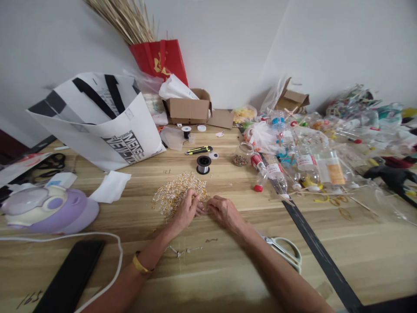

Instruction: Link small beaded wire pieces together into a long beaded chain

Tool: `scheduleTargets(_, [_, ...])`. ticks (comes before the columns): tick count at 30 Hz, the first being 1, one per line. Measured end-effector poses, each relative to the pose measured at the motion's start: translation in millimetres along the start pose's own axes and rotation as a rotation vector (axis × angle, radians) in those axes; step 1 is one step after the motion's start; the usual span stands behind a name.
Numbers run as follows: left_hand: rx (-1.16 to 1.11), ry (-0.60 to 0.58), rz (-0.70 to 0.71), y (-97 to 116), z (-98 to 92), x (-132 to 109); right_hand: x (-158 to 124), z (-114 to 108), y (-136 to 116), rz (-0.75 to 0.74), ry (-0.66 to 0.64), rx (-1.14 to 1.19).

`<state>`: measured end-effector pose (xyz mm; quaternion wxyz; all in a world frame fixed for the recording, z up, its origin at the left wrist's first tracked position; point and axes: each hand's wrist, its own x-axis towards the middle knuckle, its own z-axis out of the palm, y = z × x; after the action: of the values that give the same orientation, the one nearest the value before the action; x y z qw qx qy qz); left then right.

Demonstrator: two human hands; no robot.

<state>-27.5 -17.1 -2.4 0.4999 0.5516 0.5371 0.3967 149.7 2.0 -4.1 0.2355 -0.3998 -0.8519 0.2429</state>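
Note:
My left hand [186,209] is closed in a pinch at the right edge of a loose heap of gold and clear beads [169,195]. Close beside it, my right hand [224,210] also pinches, fingertips facing the left ones. Whatever lies between the fingers is too small to name. Behind the hands stands a black spool of fine wire or thread [203,164]. Nearer to me, a short beaded strand [182,251] rests on the wood, with a small gold-brown piece [211,240] by it. Scissors [286,252] with pale handles lie partly behind my right forearm.
A yellow-black utility knife [198,150] and a glass jar of beads [243,155] are farther back. Plastic bottles [306,163] crowd the right. A white shopping bag [114,130], a purple device [52,208] and a white cable [120,252] occupy the left.

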Motion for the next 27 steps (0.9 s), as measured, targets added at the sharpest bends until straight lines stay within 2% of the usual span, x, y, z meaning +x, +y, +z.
scheduleTargets(4, [0.002,0.007,-0.003,8.0,0.8,-1.9,2.0,0.5,-0.2,0.050,0.019,0.125])
scheduleTargets(11, [0.091,-0.002,0.011,6.4,5.4,-0.7,4.3,11.5,1.3,0.272,0.128,0.502])
scheduleTargets(22, [0.184,0.031,0.090,14.0,8.0,-5.3,6.1,20.9,0.8,0.316,0.164,0.626])
scheduleTargets(27, [0.043,-0.009,0.004,6.8,8.5,-3.9,6.5,19.7,2.8,0.311,0.112,0.759])
